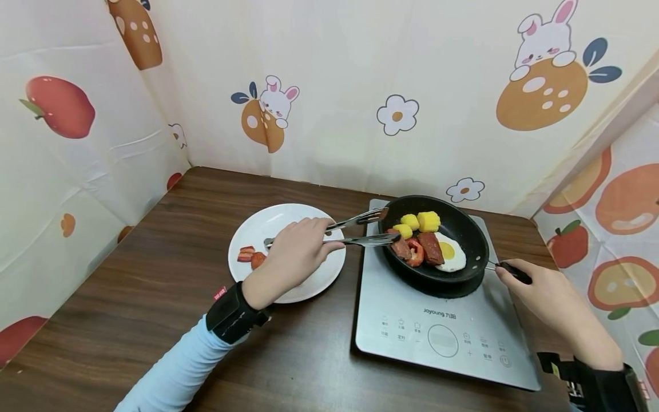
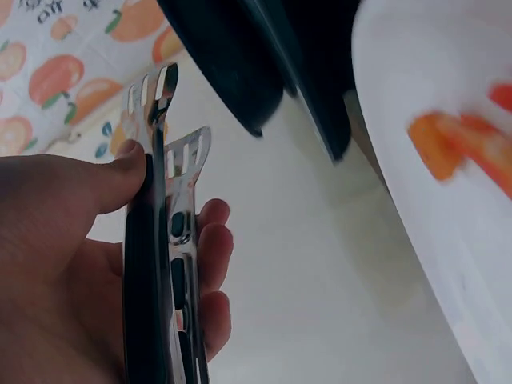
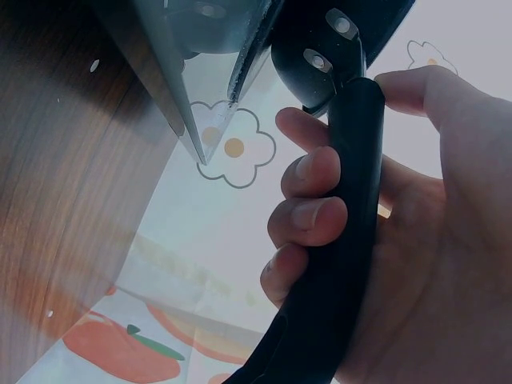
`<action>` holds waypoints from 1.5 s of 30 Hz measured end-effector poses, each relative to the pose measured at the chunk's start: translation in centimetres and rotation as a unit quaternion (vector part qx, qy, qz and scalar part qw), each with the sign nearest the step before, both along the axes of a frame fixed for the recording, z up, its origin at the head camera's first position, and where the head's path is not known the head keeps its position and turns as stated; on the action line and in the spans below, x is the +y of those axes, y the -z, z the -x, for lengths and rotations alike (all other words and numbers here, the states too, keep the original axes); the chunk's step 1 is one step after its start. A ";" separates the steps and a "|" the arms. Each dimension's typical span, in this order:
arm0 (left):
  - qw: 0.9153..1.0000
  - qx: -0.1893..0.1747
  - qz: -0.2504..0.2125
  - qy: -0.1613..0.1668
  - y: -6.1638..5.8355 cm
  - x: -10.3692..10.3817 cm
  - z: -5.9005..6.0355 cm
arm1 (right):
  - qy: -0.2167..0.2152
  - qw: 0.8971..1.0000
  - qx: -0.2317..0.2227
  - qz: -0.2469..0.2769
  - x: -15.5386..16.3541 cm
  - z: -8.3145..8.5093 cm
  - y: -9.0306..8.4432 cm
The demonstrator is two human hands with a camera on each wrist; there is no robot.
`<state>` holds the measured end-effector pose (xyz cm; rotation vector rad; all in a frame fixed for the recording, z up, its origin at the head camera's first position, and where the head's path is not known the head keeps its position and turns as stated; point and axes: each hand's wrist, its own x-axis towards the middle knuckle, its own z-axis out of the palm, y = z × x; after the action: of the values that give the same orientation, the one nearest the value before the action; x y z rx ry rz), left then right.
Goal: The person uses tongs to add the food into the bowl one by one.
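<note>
My left hand (image 1: 296,254) grips metal tongs (image 1: 362,240) with slotted, fork-like ends, its thumb on one arm and fingers curled behind the other. The tong tips stand apart at the left rim of a black frying pan (image 1: 473,237), with no food visible between them. Inside the pan are a fried egg (image 1: 453,254), yellow corn pieces (image 1: 428,221), browned meat slices (image 1: 430,247) and a reddish shrimp-like piece (image 1: 415,252). Curled round the pan's black handle (image 3: 356,176) is my right hand (image 1: 556,294). Below my left hand lies a white plate (image 1: 314,289).
The pan is over a silver induction cooker (image 1: 391,312), on a brown wooden table (image 1: 304,366). On the plate's left side are a striped bacon-like piece (image 1: 246,253) and a round orange-red piece (image 1: 258,260). Patterned cloth (image 1: 340,120) hangs behind and at both sides.
</note>
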<state>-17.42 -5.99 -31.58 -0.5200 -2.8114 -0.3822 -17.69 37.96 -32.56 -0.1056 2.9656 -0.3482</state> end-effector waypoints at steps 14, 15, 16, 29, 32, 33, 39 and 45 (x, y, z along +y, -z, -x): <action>0.997 -0.065 0.033 -0.033 1.4 -6.2 -1.0 | 0.000 1.000 -0.003 -0.003 -0.1 -0.1 0.1; 0.996 -0.069 0.037 -0.033 1.5 -6.6 -1.1 | 0.000 1.000 -0.003 -0.002 -0.1 -0.1 0.1; 0.996 -0.073 0.041 -0.033 1.6 -7.0 -1.2 | 0.000 1.000 -0.003 -0.002 -0.1 -0.1 0.1; 0.993 -0.088 0.074 -0.026 2.1 -9.9 -2.2 | 0.002 1.000 -0.004 0.000 -0.1 -0.1 0.0; 0.993 -0.082 0.082 -0.028 2.3 -10.1 -2.2 | 0.003 1.000 -0.007 -0.002 -0.1 -0.1 0.0; 0.993 -0.079 0.084 -0.029 2.4 -10.2 -2.2 | 0.004 1.000 -0.007 -0.002 -0.1 -0.1 0.0; 0.993 -0.064 0.088 -0.033 2.8 -10.5 -2.0 | 0.007 1.000 -0.007 0.002 -0.2 -0.1 -0.1; 0.994 -0.043 0.084 -0.047 3.4 -10.2 -1.7 | 0.009 1.000 -0.008 0.004 -0.3 0.0 -0.2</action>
<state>-15.68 -16.18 -34.96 -0.4129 -2.9554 -0.1535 -17.69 37.69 -32.32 -0.0781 2.9520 -0.3602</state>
